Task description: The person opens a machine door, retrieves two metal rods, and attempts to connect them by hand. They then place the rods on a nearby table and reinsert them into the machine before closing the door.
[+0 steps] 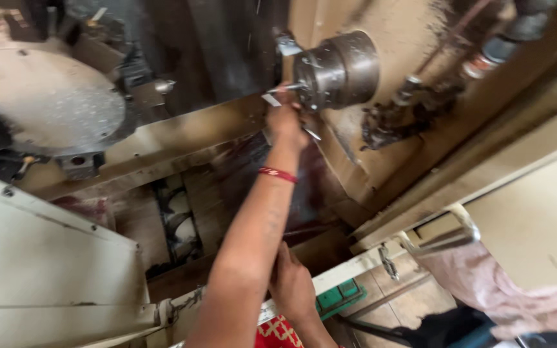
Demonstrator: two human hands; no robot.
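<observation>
My left hand (pixel 285 119), with a red band on the wrist, reaches up into a lathe enclosure and touches the front of the round steel chuck (pixel 343 67). Its fingers are closed around a small metal tool, whose ends stick out above and below the fist. A thin shiny rod (pixel 286 87) pokes out of the chuck face just above the knuckles. My right hand (pixel 291 290) rests low on the pale front sill of the machine (pixel 346 269), fingers spread on the edge and holding nothing.
A large grey tool turret disc (pixel 53 103) stands to the left. A screw conveyor (pixel 178 222) lies in the trough below. Coolant fittings (pixel 414 113) hang right of the chuck. A pink cloth (pixel 504 290) drapes over a door handle (pixel 443 238) at right.
</observation>
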